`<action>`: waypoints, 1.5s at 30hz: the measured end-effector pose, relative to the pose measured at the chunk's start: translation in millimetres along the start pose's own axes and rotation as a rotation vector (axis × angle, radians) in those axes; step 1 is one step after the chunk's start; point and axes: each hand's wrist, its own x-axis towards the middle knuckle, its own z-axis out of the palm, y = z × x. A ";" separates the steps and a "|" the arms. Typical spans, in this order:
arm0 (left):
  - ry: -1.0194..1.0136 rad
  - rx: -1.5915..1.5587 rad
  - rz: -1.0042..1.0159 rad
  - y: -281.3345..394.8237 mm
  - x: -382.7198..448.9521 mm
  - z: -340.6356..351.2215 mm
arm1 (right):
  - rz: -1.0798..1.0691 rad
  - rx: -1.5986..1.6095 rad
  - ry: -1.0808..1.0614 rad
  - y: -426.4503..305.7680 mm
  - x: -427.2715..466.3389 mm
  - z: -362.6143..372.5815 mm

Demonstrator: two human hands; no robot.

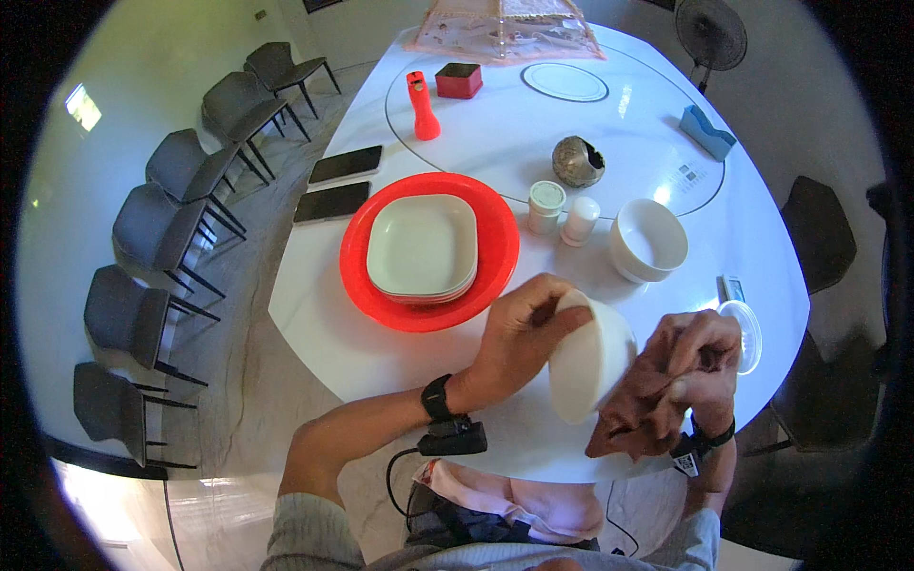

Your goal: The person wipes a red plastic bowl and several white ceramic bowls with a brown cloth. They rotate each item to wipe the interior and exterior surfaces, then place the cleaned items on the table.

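My left hand point(525, 335) grips the rim of a white bowl point(593, 364), which is tilted on its side above the table's near edge. In my right hand point(703, 350) is a bunched brown cloth point(635, 414), close by the bowl's outer side. Another white bowl point(648, 241) stands upright beyond my hands; whether more are nested in it I cannot tell. To the left, a stack of square white plates point(423, 245) sits in a round red tray point(355, 282). A lidded shaker jar point(546, 207) and a white shaker point(580, 221) stand between tray and upright bowl.
On the white table point(314, 314) are two dark phones point(346, 164), a red torch-shaped object point(423, 107), a red box point(459, 81), a round metallic bowl point(578, 162), a blue holder point(707, 133) and a clear plastic lid point(742, 337). A mesh food cover point(503, 32) stands at the far end.
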 end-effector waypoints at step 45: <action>-0.229 0.730 0.127 -0.7 6.0 -9.6 | -0.136 -0.050 0.506 4.0 5.5 -39.7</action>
